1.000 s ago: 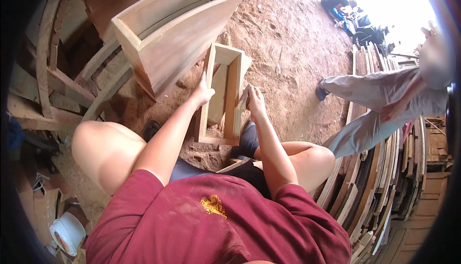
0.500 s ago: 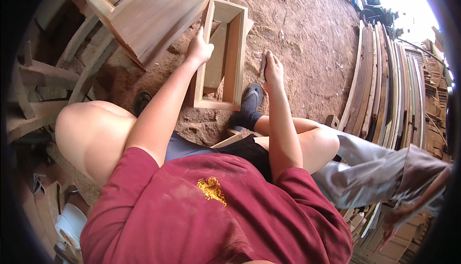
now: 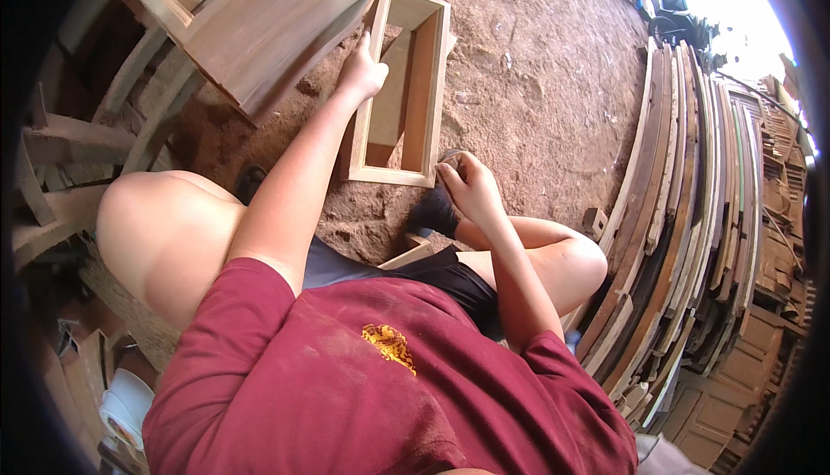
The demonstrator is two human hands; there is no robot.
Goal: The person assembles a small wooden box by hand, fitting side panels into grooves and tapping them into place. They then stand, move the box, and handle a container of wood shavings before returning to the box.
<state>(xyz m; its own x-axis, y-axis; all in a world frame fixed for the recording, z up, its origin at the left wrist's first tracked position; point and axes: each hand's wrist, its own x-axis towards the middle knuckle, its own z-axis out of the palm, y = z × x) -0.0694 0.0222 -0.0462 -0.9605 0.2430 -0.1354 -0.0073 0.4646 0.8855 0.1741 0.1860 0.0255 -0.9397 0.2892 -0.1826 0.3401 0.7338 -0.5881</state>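
Note:
A narrow, rectangular wooden box [image 3: 391, 174] like a drawer frame stands over the dirt floor in front of me, its open side facing up. My left hand [image 3: 363, 75] is closed around its left long wall, near the middle. At the near right corner of the box is my right hand [image 3: 471, 185], bent at the wrist with the fingers curled together. A small flat grey-brown piece showed in that hand a moment ago; the fingers now mostly hide it. Whether the right fingers touch the box's rim I cannot tell.
A larger wooden cabinet [image 3: 277, 38] stands at the far left, close to the box. Curved wooden frames [image 3: 82, 142] fill the left side. Long stacked planks [image 3: 653, 181] run along the right. A white bucket [image 3: 125, 406] sits at the lower left.
My right hand has moved left and nearer to me, to the box's corner, and its fingers have curled. The box has shifted slightly away. A person in grey trousers has mostly left view at right.

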